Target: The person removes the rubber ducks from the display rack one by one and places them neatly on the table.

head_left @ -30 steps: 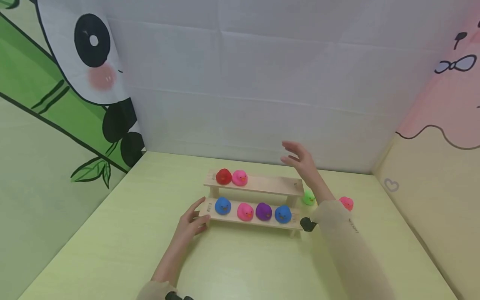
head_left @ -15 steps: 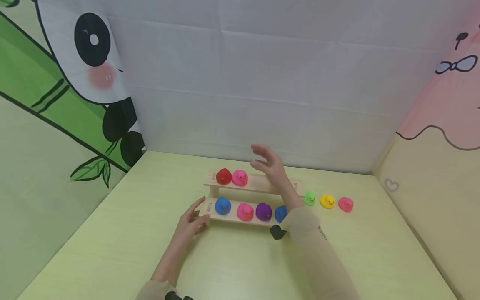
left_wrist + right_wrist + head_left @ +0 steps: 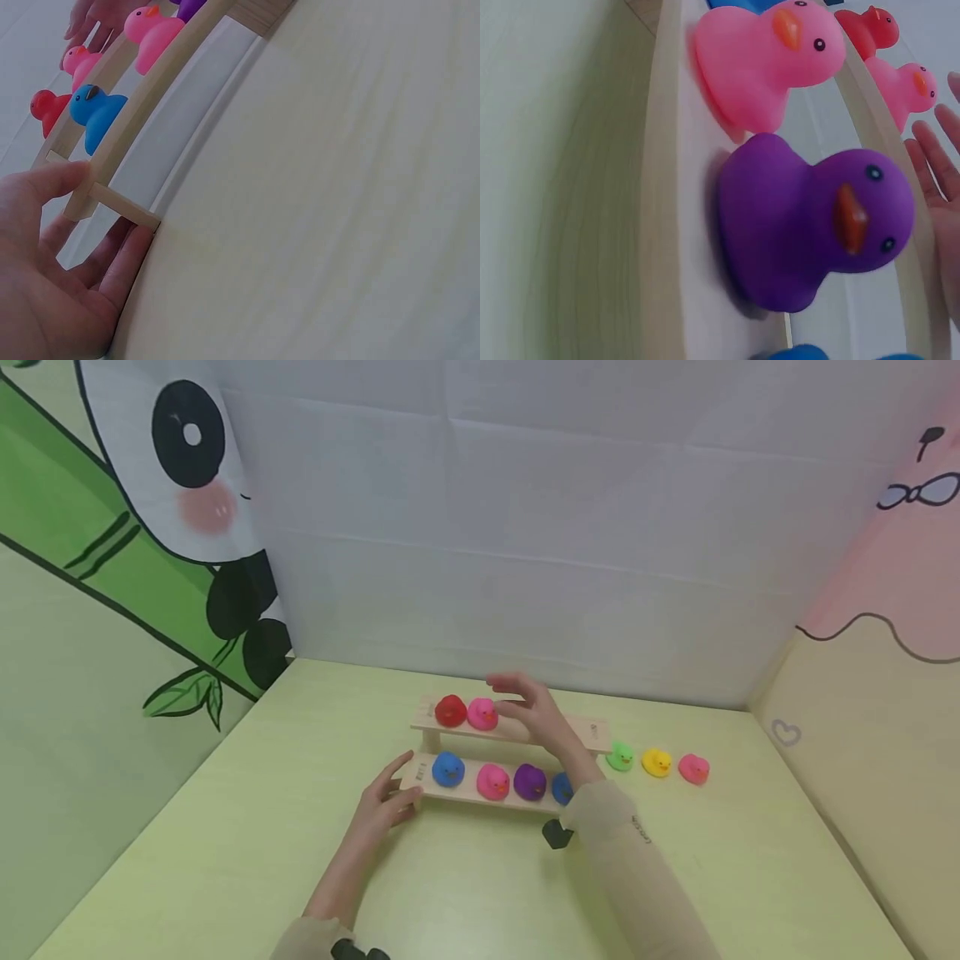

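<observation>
A two-tier wooden stand (image 3: 465, 794) holds small rubber ducks. My left hand (image 3: 382, 806) grips its left end, thumb against the lower plank (image 3: 142, 112) and fingers about the end support. My right hand (image 3: 536, 714) is over the upper plank (image 3: 588, 732), fingers extended beside the pink duck (image 3: 482, 714); whether they touch it I cannot tell. A red duck (image 3: 451, 711) sits left of that one. On the lower plank are a blue duck (image 3: 448, 769), a pink duck (image 3: 492, 782), a purple duck (image 3: 802, 217) and another blue duck (image 3: 562, 788), partly behind my right wrist.
On the table (image 3: 480, 885), right of the stand, a green duck (image 3: 620, 757), a yellow duck (image 3: 657, 763) and a pink-red duck (image 3: 693, 769) stand in a row. A white backdrop (image 3: 525, 552) rises behind; printed panels flank both sides.
My right hand has moved left along the upper plank and down toward the pink duck, uncovering the yellow duck on the table. My left hand keeps its place on the stand.
</observation>
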A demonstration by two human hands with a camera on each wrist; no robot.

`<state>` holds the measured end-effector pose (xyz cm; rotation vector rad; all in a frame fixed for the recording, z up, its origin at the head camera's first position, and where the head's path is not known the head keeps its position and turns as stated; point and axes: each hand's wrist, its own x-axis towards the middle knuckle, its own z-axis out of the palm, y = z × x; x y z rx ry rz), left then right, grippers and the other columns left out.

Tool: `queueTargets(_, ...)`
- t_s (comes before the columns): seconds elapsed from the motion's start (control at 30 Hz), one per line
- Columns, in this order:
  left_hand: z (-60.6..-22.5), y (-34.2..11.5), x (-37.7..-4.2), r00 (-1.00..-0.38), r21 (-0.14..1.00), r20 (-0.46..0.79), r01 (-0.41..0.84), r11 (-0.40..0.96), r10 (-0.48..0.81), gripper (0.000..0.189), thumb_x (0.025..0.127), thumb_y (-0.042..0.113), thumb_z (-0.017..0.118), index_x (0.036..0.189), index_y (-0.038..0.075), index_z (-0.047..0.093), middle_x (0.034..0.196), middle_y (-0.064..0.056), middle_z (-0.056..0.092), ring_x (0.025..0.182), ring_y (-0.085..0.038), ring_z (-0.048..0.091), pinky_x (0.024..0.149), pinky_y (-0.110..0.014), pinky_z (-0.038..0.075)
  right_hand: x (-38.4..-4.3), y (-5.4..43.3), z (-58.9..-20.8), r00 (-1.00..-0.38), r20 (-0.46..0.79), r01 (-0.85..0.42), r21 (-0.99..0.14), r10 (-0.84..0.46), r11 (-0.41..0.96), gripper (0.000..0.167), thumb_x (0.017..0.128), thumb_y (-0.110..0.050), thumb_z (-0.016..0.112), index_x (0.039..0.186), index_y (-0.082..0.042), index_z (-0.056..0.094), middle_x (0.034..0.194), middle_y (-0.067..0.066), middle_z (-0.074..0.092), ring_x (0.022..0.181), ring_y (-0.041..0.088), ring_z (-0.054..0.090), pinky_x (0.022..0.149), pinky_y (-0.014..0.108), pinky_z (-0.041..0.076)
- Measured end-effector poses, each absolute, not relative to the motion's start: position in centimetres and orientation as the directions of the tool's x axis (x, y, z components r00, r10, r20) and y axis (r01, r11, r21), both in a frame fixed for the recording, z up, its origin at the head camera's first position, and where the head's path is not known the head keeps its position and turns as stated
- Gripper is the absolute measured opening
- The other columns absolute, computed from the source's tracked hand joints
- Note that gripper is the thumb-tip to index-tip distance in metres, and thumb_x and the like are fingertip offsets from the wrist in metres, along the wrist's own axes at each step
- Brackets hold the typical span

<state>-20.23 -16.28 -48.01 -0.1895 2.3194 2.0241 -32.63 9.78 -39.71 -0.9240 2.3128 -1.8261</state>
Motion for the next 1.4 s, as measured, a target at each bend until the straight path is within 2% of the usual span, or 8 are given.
queueTargets(0.23,-47.97,-16.30,-20.22,-0.991,0.984,-0.119,-0.125,0.123,-0.056,0.063,0.096,0.016,0.063,0.153,0.026,0.038,0.137,-0.024,0.054,0.105,-0.018,0.063,0.095,-0.040,0.058,-32.38,9.55,-39.72,-0.800,0.236,-0.414,-0.883,-0.552,0.222,0.041,0.093,-0.015,0.068,0.133,-0.010,0.060,0.138,0.011,0.058,0.126,0.036,0.058,0.107,0.043,0.050)
queueTargets(0.6,-47.75,-16.22,-20.10,-0.993,0.985,-0.108,-0.113,0.130,-0.048,0.063,0.096,0.018,0.064,0.153,0.026,0.037,0.137,-0.023,0.054,0.107,-0.020,0.063,0.095,-0.041,0.058,-32.15,9.80,-39.51,-0.765,0.220,-0.434,-0.870,-0.605,0.233,0.043,0.094,-0.006,0.064,0.136,-0.009,0.057,0.135,0.012,0.060,0.130,0.029,0.056,0.112,0.040,0.046)
queueTargets(0.87,-47.77,-16.32,-20.08,-0.993,0.983,-0.109,-0.114,0.141,-0.046,0.064,0.096,0.020,0.064,0.153,0.026,0.036,0.138,-0.024,0.053,0.108,-0.022,0.063,0.095,-0.042,0.058,-32.08,9.84,-39.54,-0.786,0.240,-0.409,-0.893,-0.570,0.189,0.041,0.092,-0.009,0.068,0.132,-0.010,0.059,0.133,0.011,0.062,0.129,0.028,0.057,0.111,0.040,0.047)
queueTargets(1.17,-47.81,-16.23,-20.10,-0.991,0.982,-0.119,-0.127,0.139,-0.059,0.063,0.096,0.018,0.063,0.153,0.027,0.038,0.137,-0.023,0.054,0.107,-0.021,0.063,0.095,-0.041,0.058,-32.10,9.85,-39.77,-0.837,0.233,-0.384,-0.895,-0.495,0.227,0.038,0.090,-0.015,0.071,0.127,-0.016,0.060,0.131,0.006,0.061,0.128,0.028,0.058,0.109,0.044,0.049)
queueTargets(1.4,-47.88,-16.20,-20.20,-0.991,0.982,-0.117,-0.124,0.144,-0.059,0.062,0.096,0.018,0.063,0.153,0.026,0.038,0.137,-0.024,0.054,0.106,-0.022,0.064,0.095,-0.041,0.058,-32.02,9.78,-39.81,-0.854,0.229,-0.373,-0.896,-0.468,0.241,0.035,0.091,-0.019,0.071,0.125,-0.020,0.062,0.129,0.002,0.062,0.126,0.025,0.058,0.108,0.042,0.050)
